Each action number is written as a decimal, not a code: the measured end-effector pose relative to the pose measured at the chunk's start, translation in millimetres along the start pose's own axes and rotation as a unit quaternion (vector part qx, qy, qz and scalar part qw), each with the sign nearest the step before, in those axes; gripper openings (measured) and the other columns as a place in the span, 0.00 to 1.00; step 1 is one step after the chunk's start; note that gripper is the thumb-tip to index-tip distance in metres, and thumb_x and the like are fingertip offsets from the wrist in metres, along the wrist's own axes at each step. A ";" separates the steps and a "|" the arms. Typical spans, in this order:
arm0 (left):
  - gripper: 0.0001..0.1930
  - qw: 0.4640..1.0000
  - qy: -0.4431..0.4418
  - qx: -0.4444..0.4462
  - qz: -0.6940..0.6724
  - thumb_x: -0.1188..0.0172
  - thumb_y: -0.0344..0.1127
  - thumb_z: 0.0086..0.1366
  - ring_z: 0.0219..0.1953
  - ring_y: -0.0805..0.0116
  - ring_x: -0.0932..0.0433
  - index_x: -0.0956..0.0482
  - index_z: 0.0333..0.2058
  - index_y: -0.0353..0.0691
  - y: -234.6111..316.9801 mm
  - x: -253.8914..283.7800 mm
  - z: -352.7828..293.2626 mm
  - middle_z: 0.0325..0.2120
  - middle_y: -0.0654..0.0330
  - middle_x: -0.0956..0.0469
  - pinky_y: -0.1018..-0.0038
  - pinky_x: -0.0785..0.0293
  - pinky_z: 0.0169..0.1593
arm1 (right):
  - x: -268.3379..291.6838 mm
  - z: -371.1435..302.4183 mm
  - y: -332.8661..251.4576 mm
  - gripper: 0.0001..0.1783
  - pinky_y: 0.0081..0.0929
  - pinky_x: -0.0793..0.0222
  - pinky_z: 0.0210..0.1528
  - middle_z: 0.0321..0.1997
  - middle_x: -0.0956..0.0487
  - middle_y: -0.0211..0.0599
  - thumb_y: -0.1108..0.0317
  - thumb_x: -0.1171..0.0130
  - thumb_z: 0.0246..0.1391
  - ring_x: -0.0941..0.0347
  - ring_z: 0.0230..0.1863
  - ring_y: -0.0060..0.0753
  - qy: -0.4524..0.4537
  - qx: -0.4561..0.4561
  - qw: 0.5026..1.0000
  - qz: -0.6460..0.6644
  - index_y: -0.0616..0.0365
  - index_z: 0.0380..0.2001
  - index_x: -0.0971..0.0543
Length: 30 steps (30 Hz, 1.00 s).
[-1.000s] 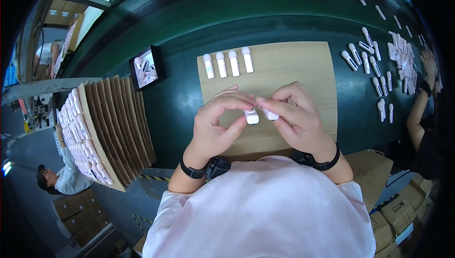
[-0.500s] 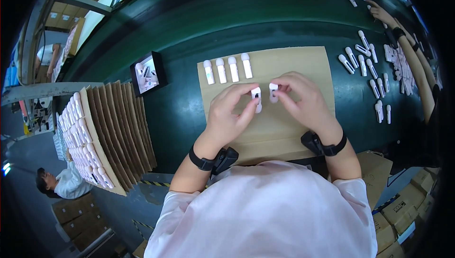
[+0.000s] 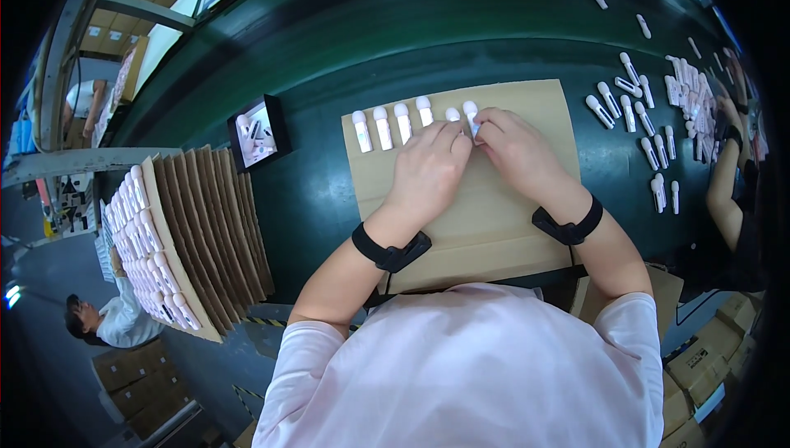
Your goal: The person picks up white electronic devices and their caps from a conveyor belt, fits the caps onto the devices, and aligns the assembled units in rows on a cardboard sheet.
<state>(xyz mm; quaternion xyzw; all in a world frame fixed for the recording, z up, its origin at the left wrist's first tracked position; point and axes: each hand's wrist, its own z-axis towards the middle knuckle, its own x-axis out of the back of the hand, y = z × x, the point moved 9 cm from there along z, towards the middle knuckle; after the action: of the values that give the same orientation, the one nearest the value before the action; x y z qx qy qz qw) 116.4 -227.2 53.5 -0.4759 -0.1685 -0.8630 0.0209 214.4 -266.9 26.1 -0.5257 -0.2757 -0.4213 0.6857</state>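
A brown cardboard sheet (image 3: 510, 226) lies before me on the dark green bench. Along its far edge stands a row of small white tubes (image 3: 382, 129) with rounded pale pink caps, their caps pointing away from me. My left hand (image 3: 432, 167) is closed on the lower part of one tube (image 3: 453, 114) in the row; only its cap shows past my fingers. Just beside it, my right hand (image 3: 520, 152) pinches the lower end of another tube (image 3: 470, 111). My fingertips nearly meet, and they hide both lower ends.
More loose tubes (image 3: 611, 100) lie on the bench to the right, with a pile (image 3: 695, 106) beyond. A co-worker's arm (image 3: 726, 193) reaches in there. To the left are a small black-rimmed box (image 3: 280, 127) and stacked cardboard sheets (image 3: 210, 226), with tubes in rows on the outermost.
Both hands have moved away from me, bringing two tubes from mid-sheet to the right end of the row, caps now pointing away. The co-worker's hand has drawn back from the far right.
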 end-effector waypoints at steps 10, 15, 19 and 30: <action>0.09 0.998 -0.039 0.004 0.043 0.42 0.29 0.53 0.46 0.56 0.25 0.21 0.34 0.36 -10.8 -20.7 4.3 0.43 0.52 0.22 0.63 0.28 0.49 | -3.5 3.0 -1.7 0.10 0.36 0.25 0.45 0.46 0.23 0.36 0.77 0.38 0.46 0.25 0.44 0.43 -0.001 0.029 0.998 -0.053 0.59 0.35 0.23; 0.10 0.999 -0.032 0.008 0.042 0.42 0.30 0.53 0.46 0.56 0.26 0.21 0.36 0.36 -17.3 -22.6 5.3 0.43 0.53 0.23 0.61 0.32 0.52 | -6.1 8.0 4.4 0.11 0.35 0.25 0.43 0.46 0.23 0.35 0.77 0.38 0.46 0.25 0.42 0.42 0.009 0.021 0.998 -0.058 0.57 0.36 0.23; 0.10 0.999 -0.026 0.007 0.043 0.43 0.29 0.54 0.46 0.56 0.26 0.21 0.37 0.37 -18.4 -21.8 5.4 0.44 0.53 0.23 0.62 0.32 0.52 | -5.8 12.7 4.8 0.11 0.35 0.25 0.42 0.46 0.23 0.34 0.77 0.38 0.46 0.24 0.41 0.41 0.012 0.014 0.998 -0.062 0.57 0.36 0.23; 0.25 0.987 -0.159 0.011 -0.039 0.32 0.38 0.51 0.57 0.50 0.31 0.23 0.49 0.39 14.8 11.1 -44.7 0.54 0.49 0.29 0.56 0.36 0.61 | 3.2 5.5 3.2 0.15 0.36 0.25 0.47 0.51 0.25 0.38 0.76 0.35 0.45 0.25 0.47 0.43 0.007 0.012 0.999 -0.043 0.57 0.39 0.22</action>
<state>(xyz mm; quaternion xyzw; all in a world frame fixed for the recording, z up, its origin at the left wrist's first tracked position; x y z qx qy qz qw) 76.8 -253.7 44.8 -0.5996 -0.1973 -0.7749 -0.0344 219.1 -262.2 28.8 -0.5021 -0.2987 -0.4508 0.6749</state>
